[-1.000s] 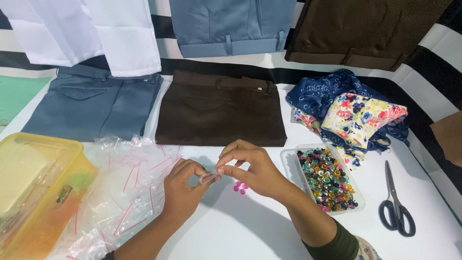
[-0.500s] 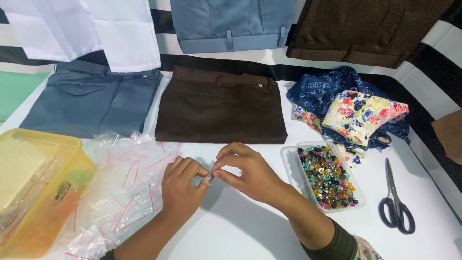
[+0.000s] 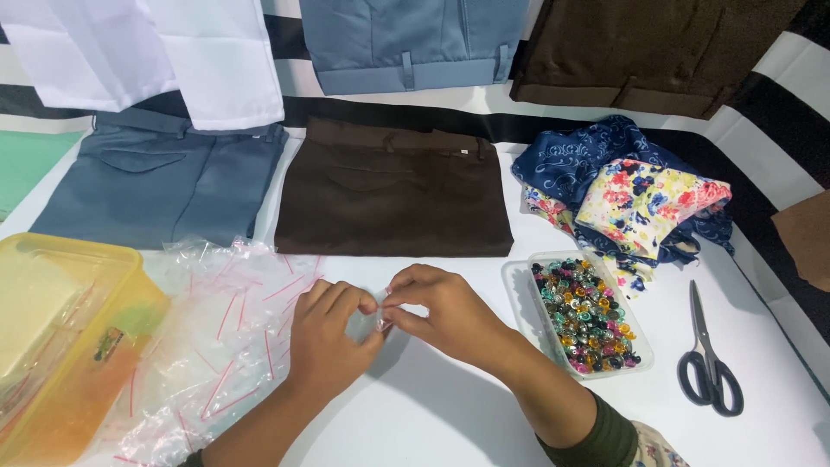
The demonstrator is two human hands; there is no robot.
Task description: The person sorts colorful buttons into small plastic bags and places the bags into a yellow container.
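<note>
1. The small clear bag sits pinched between your two hands just above the white table, in front of the folded brown trousers.
2. A second ago a pink piece showed under your right hand; now it is out of sight, and the bag has come up between your fingertips. I judge the piece has gone inside, though the frame is too small to confirm it.
3. Your left hand has its thumb and forefinger closed narrowly on the bag's left edge.
4. Your right hand has shifted slightly left and pinches the opposite edge, fingers tight together.
5. That two-sided pinch looks like pressing along the bag's mouth, so the work seems to have moved from filling to closing.
6. The heap of empty bags with red strips lies just beside your left wrist, the yellow box further left.
7. The tray of coloured buttons stays near your right forearm, the scissors well beyond it.
</note>
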